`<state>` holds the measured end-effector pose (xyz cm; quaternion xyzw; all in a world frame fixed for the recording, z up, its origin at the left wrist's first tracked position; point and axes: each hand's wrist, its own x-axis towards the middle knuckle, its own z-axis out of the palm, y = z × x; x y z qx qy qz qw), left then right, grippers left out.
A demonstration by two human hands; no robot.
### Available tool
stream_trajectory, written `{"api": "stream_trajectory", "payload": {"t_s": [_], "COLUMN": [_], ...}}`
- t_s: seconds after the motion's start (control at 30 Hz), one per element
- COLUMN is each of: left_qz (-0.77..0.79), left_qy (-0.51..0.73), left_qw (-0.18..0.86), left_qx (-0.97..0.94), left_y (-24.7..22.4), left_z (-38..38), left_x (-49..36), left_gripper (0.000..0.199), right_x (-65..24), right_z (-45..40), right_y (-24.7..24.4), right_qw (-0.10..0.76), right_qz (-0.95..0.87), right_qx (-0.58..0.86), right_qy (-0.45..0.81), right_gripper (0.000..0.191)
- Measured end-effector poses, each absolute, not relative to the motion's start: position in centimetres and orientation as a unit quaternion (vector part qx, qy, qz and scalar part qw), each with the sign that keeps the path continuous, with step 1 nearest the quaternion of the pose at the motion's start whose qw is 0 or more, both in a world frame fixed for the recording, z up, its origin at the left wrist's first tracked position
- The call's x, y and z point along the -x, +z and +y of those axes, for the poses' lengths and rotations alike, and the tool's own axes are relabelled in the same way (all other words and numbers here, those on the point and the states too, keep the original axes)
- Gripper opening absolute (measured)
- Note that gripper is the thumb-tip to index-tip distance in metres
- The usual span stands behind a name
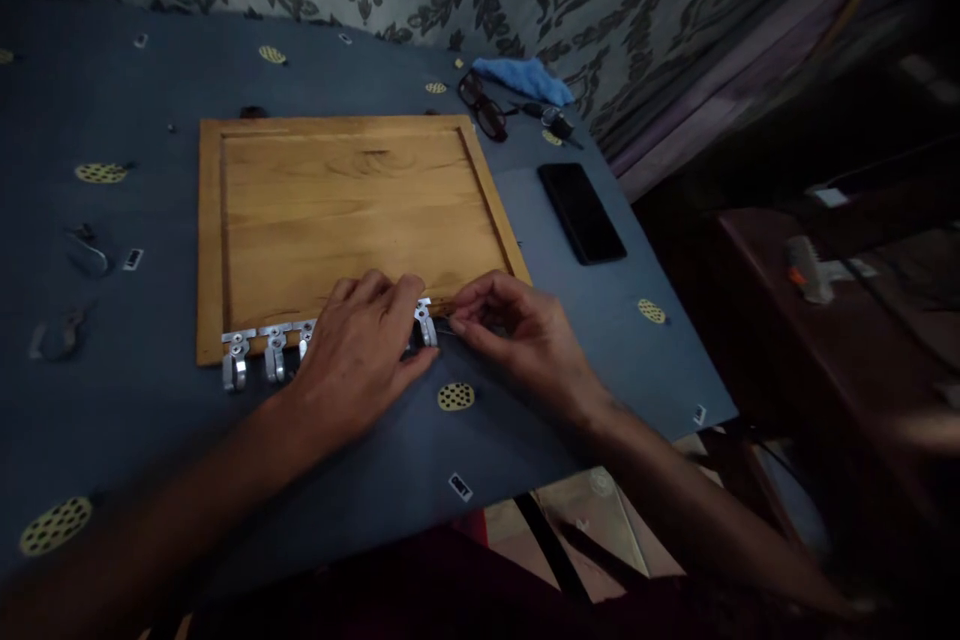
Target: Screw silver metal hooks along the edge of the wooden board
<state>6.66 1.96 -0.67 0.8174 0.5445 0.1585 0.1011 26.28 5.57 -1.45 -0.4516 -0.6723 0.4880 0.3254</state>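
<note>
Possibly the row of metal hooks [235, 370] could slide along the front edge of the wooden panel [352, 210] if the left hand [356, 345] eases its apparent pressure, and anything small at the right fingertips could drop. The left hand lies over the row's middle, thumb and forefinger apart, just beside the rightmost hook [425, 322]; its underside is hidden. Right of that hook, the right hand's [529, 335] thumb and forefinger come close together, though I cannot tell whether they grip anything.
</note>
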Motion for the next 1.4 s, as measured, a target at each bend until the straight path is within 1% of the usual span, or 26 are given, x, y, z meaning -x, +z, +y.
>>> {"api": "stream_trajectory", "payload": {"t_s": [0.07,0.17,0.67,0.83,1.13,1.3,1.4], "left_qz": [0.540,0.534,0.526,0.534,0.528,0.530,0.536], "left_qy": [0.164,0.169,0.181,0.176,0.186,0.173,0.172], "left_qw": [0.099,0.098,0.089,0.096,0.081,0.095,0.106], "left_qx": [-0.819,-0.822,-0.826,-0.822,-0.825,-0.825,-0.820], "left_y": [-0.7,-0.7,-0.7,-0.8,-0.8,-0.6,-0.6], "left_z": [2.0,2.0,2.0,2.1,2.0,2.0,2.0], "left_x": [-6.7,-6.6,-6.7,-6.7,-6.6,-6.6,-6.6], "left_gripper": [0.031,0.031,0.030,0.034,0.033,0.032,0.031], "right_x": [-25.7,-25.2,-24.7,-24.5,-24.2,-24.4,-24.9], "right_z": [6.4,7.3,9.5,10.0,10.7,10.9,10.4], "right_y": [-1.3,-1.1,-0.6,-0.2,-0.4,-0.6,-0.4], "right_qw": [0.313,0.276,0.168,0.135,0.122,0.120,0.152], "right_qz": [-0.655,-0.651,-0.673,-0.666,-0.673,-0.662,-0.659], "right_qx": [0.429,0.410,0.390,0.405,0.413,0.400,0.396], "right_qy": [0.538,0.576,0.606,0.612,0.601,0.623,0.620], "right_gripper": [0.015,0.018,0.022,0.026,0.026,0.031,0.033]}}
